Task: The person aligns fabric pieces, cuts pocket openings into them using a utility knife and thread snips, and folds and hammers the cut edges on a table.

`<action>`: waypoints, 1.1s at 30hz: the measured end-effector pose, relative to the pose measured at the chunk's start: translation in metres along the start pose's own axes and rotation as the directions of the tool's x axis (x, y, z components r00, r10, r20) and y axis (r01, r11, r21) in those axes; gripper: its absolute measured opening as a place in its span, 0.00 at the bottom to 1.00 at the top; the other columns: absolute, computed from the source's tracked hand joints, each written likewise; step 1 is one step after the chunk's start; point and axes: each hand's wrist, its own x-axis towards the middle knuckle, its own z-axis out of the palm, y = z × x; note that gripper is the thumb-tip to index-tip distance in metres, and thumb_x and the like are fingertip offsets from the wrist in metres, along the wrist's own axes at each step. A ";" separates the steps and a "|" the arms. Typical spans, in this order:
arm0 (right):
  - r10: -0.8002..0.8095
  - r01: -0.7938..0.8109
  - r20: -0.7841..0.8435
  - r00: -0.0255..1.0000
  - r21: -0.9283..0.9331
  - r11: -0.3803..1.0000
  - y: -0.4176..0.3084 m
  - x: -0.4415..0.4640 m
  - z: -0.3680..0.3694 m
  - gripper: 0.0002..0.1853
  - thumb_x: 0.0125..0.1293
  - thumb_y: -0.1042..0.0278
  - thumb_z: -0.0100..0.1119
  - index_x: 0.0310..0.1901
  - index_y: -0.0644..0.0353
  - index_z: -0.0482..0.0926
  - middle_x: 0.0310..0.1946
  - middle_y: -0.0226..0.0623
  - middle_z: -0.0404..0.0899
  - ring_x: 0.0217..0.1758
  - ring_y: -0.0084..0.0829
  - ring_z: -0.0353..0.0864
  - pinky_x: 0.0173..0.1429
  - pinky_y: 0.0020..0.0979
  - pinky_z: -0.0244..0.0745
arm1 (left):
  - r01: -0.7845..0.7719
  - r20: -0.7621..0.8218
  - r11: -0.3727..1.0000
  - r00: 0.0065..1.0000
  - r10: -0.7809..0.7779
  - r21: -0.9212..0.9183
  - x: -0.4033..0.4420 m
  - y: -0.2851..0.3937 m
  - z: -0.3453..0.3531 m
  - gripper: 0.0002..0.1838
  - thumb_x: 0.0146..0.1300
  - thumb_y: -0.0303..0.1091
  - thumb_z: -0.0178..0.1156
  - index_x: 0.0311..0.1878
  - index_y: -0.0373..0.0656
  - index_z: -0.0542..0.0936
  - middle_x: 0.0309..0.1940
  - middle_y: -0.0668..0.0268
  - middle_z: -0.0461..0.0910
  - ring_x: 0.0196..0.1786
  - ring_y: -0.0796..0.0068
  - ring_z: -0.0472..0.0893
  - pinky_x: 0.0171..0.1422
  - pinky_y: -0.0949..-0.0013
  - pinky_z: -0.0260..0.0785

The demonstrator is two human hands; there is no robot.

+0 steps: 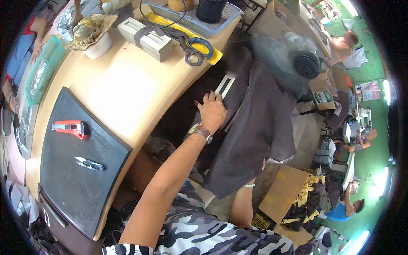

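Observation:
My left hand (211, 111), with a watch on its wrist, lies on dark brown cloth (255, 123). Its fingers are spread, and the fingertips touch a narrow white strip with a dark slot (225, 87) lying on the cloth. The cloth hangs in folds beside the table. My right arm, with a pale bracelet on the wrist, reaches up behind the cloth's lower edge. My right hand (262, 165) is mostly hidden by the cloth, so its fingers do not show.
Left of me is a table (110, 85) with a black mat (85, 165) holding a red box cutter (70, 128) and thread snips (89, 164). Scissors (199, 50) and a stack of white slotted pieces (146, 39) lie farther up. Cardboard boxes (282, 193) stand right. Other people work nearby.

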 end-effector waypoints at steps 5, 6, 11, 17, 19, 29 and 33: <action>0.003 -0.005 0.051 0.999 0.028 1.000 -0.005 0.003 -0.001 0.22 0.65 0.58 0.46 0.49 0.70 0.74 0.49 0.43 0.76 0.48 0.38 0.75 0.56 0.38 0.68 | -0.036 -0.018 0.980 0.999 0.040 0.195 -0.003 0.017 -0.010 0.23 0.57 0.36 0.56 0.54 0.34 0.71 0.60 0.50 0.67 0.60 0.55 0.68 0.59 0.35 0.60; -0.010 0.011 0.062 0.998 -0.009 1.000 -0.008 0.003 -0.002 0.22 0.65 0.58 0.46 0.49 0.70 0.74 0.49 0.43 0.76 0.47 0.39 0.75 0.56 0.38 0.68 | -0.038 -0.077 0.966 0.995 0.060 0.256 -0.003 0.017 -0.002 0.22 0.57 0.35 0.56 0.54 0.33 0.71 0.59 0.50 0.68 0.59 0.56 0.70 0.58 0.37 0.62; -0.189 0.179 0.002 0.982 -0.335 0.925 -0.016 0.014 0.011 0.23 0.66 0.58 0.48 0.52 0.72 0.72 0.48 0.43 0.76 0.48 0.37 0.75 0.55 0.35 0.69 | -0.104 -0.135 0.934 0.978 0.158 0.341 0.002 0.011 0.013 0.19 0.58 0.32 0.53 0.51 0.30 0.73 0.51 0.48 0.74 0.50 0.56 0.77 0.47 0.52 0.73; -0.704 0.547 0.167 0.690 -0.758 0.356 0.002 0.026 0.041 0.16 0.65 0.66 0.54 0.47 0.72 0.73 0.34 0.35 0.74 0.24 0.23 0.69 0.26 0.27 0.65 | -0.269 -0.142 0.959 0.950 0.279 0.088 0.009 -0.017 0.013 0.13 0.62 0.30 0.48 0.47 0.37 0.75 0.40 0.49 0.79 0.35 0.55 0.82 0.38 0.58 0.77; -0.505 0.281 0.045 0.862 -0.871 0.403 -0.002 0.026 0.047 0.19 0.67 0.68 0.50 0.52 0.77 0.69 0.45 0.48 0.75 0.43 0.35 0.74 0.52 0.35 0.67 | -0.255 -0.116 0.965 0.962 0.247 -0.061 0.006 -0.017 -0.004 0.10 0.60 0.29 0.49 0.39 0.34 0.76 0.34 0.44 0.80 0.36 0.50 0.82 0.37 0.57 0.77; -0.591 0.565 0.392 0.705 -0.814 0.135 0.021 0.045 0.038 0.15 0.66 0.70 0.51 0.50 0.72 0.71 0.30 0.35 0.75 0.25 0.25 0.72 0.28 0.28 0.68 | -0.171 -0.063 0.932 0.985 0.159 -0.319 0.015 -0.033 -0.011 0.13 0.57 0.24 0.51 0.46 0.40 0.76 0.30 0.44 0.78 0.38 0.46 0.80 0.40 0.52 0.74; -0.442 0.373 0.175 0.880 -0.831 0.413 0.017 0.032 0.055 0.17 0.66 0.67 0.53 0.49 0.74 0.72 0.36 0.39 0.78 0.34 0.31 0.75 0.42 0.32 0.70 | -0.154 -0.101 0.964 0.986 0.135 -0.216 0.004 -0.007 -0.024 0.15 0.56 0.23 0.51 0.47 0.40 0.77 0.28 0.45 0.79 0.36 0.48 0.81 0.39 0.53 0.74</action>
